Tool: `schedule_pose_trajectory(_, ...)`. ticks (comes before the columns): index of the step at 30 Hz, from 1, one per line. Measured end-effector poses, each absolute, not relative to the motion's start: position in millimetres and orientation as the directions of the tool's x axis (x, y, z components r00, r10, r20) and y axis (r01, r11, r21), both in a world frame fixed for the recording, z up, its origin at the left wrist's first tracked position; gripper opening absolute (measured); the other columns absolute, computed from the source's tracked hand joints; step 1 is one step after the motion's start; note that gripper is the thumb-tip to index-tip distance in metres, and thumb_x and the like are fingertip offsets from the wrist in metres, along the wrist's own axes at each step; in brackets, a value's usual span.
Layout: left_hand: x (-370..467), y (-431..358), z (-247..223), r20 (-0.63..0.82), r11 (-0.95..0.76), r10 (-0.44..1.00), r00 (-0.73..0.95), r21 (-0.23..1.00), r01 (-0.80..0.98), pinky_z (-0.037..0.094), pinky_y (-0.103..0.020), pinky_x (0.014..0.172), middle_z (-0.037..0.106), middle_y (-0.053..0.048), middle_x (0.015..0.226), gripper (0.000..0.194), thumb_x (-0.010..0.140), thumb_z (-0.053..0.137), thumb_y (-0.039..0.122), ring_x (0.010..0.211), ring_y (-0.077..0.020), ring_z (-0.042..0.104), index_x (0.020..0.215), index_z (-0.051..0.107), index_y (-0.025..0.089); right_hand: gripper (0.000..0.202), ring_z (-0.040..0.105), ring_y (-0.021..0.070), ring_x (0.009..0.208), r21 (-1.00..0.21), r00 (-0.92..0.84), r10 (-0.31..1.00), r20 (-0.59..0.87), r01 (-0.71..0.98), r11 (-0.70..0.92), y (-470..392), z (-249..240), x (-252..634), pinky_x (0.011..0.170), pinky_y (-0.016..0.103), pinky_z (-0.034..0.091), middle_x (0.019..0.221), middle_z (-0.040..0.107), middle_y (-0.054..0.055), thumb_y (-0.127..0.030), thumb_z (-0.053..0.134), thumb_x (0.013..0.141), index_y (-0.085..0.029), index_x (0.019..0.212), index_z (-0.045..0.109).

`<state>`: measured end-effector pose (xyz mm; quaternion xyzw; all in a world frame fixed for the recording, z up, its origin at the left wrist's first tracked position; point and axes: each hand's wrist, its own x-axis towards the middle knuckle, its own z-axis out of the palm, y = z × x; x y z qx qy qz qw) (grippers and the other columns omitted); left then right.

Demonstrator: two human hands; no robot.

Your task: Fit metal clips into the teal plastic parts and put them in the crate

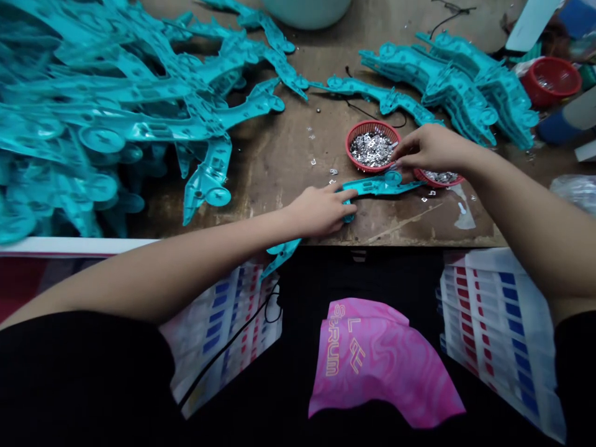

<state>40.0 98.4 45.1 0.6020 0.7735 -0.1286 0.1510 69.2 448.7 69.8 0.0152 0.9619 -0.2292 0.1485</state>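
My left hand (323, 210) rests at the table's front edge with its fingers curled over a long teal plastic part (370, 185), holding it down. One end of this part sticks out past the table edge, below my wrist. My right hand (421, 151) hovers above the part's other end, thumb and fingers pinched together; whatever sits between the fingertips is too small to make out. Just left of those fingertips stands a red basket (361, 162) full of small metal clips (370, 148). A second red basket (442, 182) of clips is partly hidden under my right hand.
A big heap of teal parts (116, 99) covers the left side. Stacked teal parts (433, 74) lie at the back right, near another red basket (544, 87). Loose clips (333, 172) dot the wooden table (279, 167). A pink printed sheet (372, 366) lies below.
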Motion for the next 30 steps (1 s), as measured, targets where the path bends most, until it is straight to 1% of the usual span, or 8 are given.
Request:
schedule_pose_trajectory(3,38,99,49,-0.402,0.242,0.887,-0.227,-0.015,0.970,0.081,-0.048,0.105,0.060,-0.010,0.202,0.048,0.125,0.068,0.027,0.177,-0.0415,0.065,0.171,0.080,0.029,0.031,0.088,0.0290,0.104,-0.479,-0.909,-0.138,-0.393,0.074,0.875,428,57,71,0.109,0.042,0.071,0.112,0.092,0.007,-0.040,0.092,0.115,-0.024,0.140,0.104)
schedule_pose_trajectory(7,39,100,47,-0.392,0.191,0.903,-0.175,0.003,0.982,0.081,-0.047,0.107,0.061,-0.010,0.201,0.048,0.126,0.064,0.025,0.183,-0.0399,0.061,0.170,0.081,0.029,0.034,0.089,0.0298,0.108,-0.428,-0.864,-0.137,-0.485,0.097,0.899,402,52,74,0.114,0.040,0.071,0.112,0.093,0.008,-0.031,0.085,0.116,-0.023,0.143,0.104)
schedule_pose_trajectory(11,40,101,47,-0.409,0.177,0.899,-0.158,0.007,0.984,0.081,-0.048,0.110,0.058,-0.009,0.205,0.047,0.128,0.063,0.026,0.187,-0.0403,0.057,0.171,0.080,0.029,0.038,0.091,0.0296,0.108,-0.359,-0.850,-0.118,-0.513,0.087,0.929,395,51,74,0.116,0.037,0.070,0.110,0.093,0.007,-0.026,0.084,0.115,-0.021,0.148,0.103)
schedule_pose_trajectory(17,38,103,47,-0.397,0.189,0.905,-0.151,0.058,0.980,0.077,-0.044,0.103,0.059,-0.009,0.205,0.048,0.125,0.066,0.025,0.184,-0.0420,0.059,0.170,0.082,0.029,0.038,0.088,0.0310,0.110,-0.329,-0.886,-0.134,-0.443,0.022,0.944,402,37,72,0.115,0.042,0.067,0.116,0.094,0.007,-0.023,0.084,0.109,-0.026,0.141,0.106)
schedule_pose_trajectory(21,38,102,47,-0.394,0.200,0.906,-0.153,0.080,0.977,0.077,-0.045,0.102,0.059,-0.010,0.204,0.050,0.123,0.064,0.022,0.182,-0.0437,0.060,0.169,0.082,0.028,0.040,0.083,0.0337,0.110,-0.250,-0.913,-0.174,-0.368,-0.083,0.965,395,32,78,0.110,0.045,0.064,0.120,0.094,0.009,-0.024,0.081,0.108,-0.028,0.139,0.106)
schedule_pose_trajectory(24,39,102,48,-0.393,0.214,0.906,-0.160,0.099,0.972,0.078,-0.048,0.106,0.060,-0.011,0.203,0.049,0.123,0.065,0.021,0.182,-0.0449,0.059,0.167,0.084,0.028,0.036,0.082,0.0350,0.105,-0.206,-0.924,-0.151,-0.350,-0.081,0.975,386,33,84,0.106,0.045,0.062,0.114,0.091,0.012,-0.022,0.084,0.107,-0.024,0.137,0.105)
schedule_pose_trajectory(27,40,102,49,-0.384,0.215,0.909,-0.162,0.099,0.972,0.079,-0.048,0.107,0.061,-0.011,0.202,0.046,0.124,0.065,0.021,0.182,-0.0449,0.060,0.165,0.085,0.029,0.022,0.080,0.0348,0.097,-0.166,-0.933,-0.091,-0.349,-0.034,0.986,379,38,87,0.104,0.045,0.061,0.101,0.086,0.013,-0.024,0.087,0.107,-0.021,0.122,0.103)
schedule_pose_trajectory(30,40,103,50,-0.397,0.201,0.905,-0.154,0.080,0.976,0.080,-0.051,0.107,0.061,-0.013,0.202,0.046,0.126,0.063,0.021,0.182,-0.0455,0.061,0.166,0.084,0.027,0.021,0.079,0.0341,0.099,-0.159,-0.908,-0.126,-0.399,-0.066,0.985,379,45,87,0.104,0.045,0.061,0.096,0.084,0.012,-0.029,0.085,0.109,-0.022,0.118,0.103)
